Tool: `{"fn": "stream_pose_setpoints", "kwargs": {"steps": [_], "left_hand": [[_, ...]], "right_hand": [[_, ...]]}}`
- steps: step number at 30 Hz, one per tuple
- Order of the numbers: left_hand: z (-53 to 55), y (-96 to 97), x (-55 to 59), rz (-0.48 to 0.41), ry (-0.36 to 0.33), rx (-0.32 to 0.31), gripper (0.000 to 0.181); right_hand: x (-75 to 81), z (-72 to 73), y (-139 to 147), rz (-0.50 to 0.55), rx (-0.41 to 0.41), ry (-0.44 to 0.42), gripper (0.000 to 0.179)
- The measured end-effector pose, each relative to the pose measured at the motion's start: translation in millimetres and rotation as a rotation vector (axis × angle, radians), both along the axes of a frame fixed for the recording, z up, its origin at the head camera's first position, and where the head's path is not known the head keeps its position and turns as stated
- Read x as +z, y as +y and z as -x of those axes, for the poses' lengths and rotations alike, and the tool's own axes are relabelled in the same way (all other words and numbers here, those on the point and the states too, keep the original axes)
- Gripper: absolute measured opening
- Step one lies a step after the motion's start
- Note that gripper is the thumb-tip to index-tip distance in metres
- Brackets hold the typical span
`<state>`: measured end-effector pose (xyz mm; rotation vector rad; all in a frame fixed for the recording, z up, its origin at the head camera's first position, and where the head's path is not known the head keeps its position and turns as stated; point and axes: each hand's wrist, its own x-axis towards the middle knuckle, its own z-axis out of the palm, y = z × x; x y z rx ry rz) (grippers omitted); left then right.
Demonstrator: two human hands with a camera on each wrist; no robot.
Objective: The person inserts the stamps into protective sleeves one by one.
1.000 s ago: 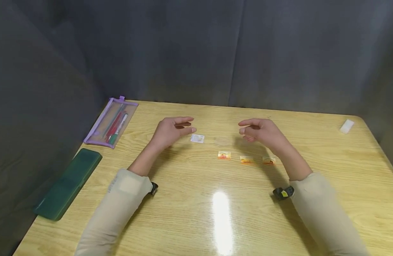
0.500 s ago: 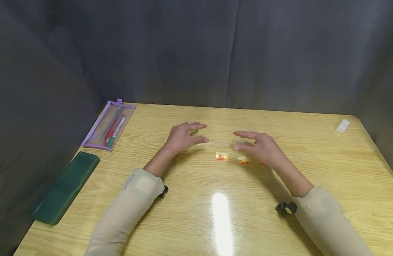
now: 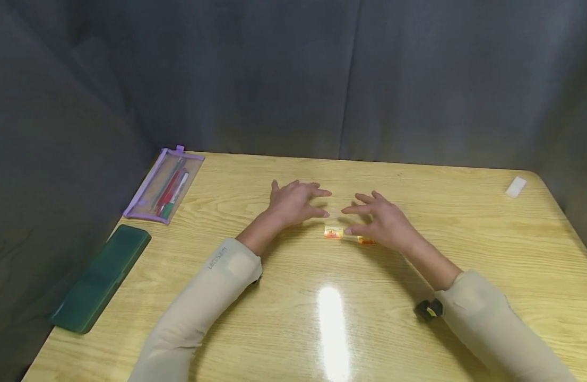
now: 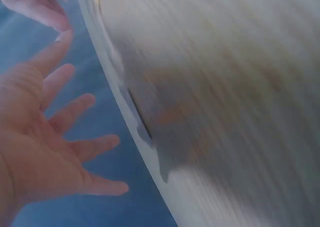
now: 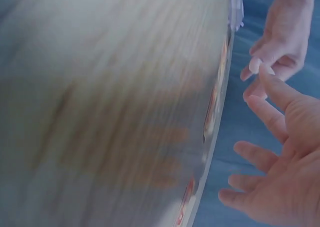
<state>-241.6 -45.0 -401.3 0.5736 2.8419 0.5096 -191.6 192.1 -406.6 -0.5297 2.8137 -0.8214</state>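
My left hand (image 3: 295,204) hovers over the middle of the table, its fingers spread and holding nothing. Facing it a short gap away is my right hand (image 3: 384,223), also with spread, empty fingers. Below the gap lies a small yellow-and-orange printed card (image 3: 334,232). A second such card (image 3: 367,240) is partly covered by the right hand in the head view. The right wrist view catches printed cards (image 5: 211,109) almost edge-on along the tabletop. In the left wrist view, the left hand (image 4: 45,137) is raised off the wood with its fingers apart.
At the back left lies a purple-edged clear zip pouch (image 3: 164,185) with pens inside. A dark green case (image 3: 102,278) lies in front of it along the left edge. A small white block (image 3: 516,187) sits near the far right corner. Dark curtains (image 3: 255,79) surround the table.
The left hand has moved right, over the white card, which is now hidden. The right hand has come slightly left and nearer, covering the rightmost orange card. Both hands' fingers have spread.
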Motion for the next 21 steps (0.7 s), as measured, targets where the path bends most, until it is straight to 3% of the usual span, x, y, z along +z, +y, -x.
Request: {"fn": "stream_pose_setpoints", "kwargs": {"steps": [5,13,21], "left_hand": [[-0.5,8.6,1.1,0.060,-0.051,-0.002,0.053],[-1.4,14.4,-2.6,0.075,-0.039,-0.004,0.048],[-2.3,15.3,-6.0,0.083,-0.053,0.029,0.045]], "right_hand": [[-3.6,0.4,-6.3,-0.023,0.048,0.009,0.051],[-6.4,-2.6,-10.0,-0.053,0.073,0.011,0.054],[-10.7,-0.8,-11.0,-0.098,0.111,0.111,0.043]]}}
